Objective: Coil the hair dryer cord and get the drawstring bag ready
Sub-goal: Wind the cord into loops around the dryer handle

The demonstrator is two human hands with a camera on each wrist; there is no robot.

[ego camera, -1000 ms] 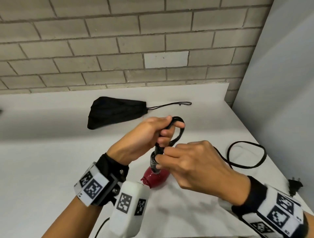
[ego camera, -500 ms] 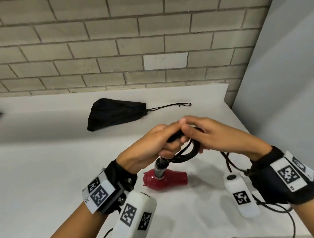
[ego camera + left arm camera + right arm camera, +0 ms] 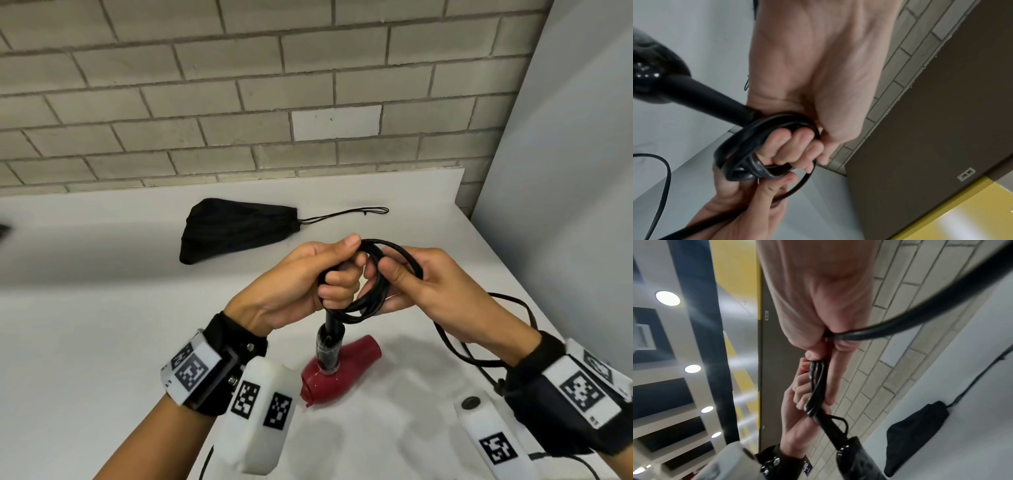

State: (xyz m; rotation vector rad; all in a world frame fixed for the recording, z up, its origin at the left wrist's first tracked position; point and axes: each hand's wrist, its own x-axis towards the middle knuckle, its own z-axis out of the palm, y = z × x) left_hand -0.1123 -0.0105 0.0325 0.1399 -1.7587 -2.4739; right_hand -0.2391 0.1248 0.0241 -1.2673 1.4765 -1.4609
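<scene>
Dryer [image 3: 337, 373], red, lies on the white table [image 3: 85, 342] at 6 o'clock. Above it the left hand [image 3: 298, 284] clenches the coiled cord [image 3: 373, 301]; the right hand [image 3: 421, 287] pinches a loop. Drawstring bag [image 3: 233, 229] lies cinched at 11 o'clock.

White table [image 3: 102, 342] bears drawstring bag [image 3: 233, 228] (black) and hair dryer [image 3: 342, 373].
</scene>
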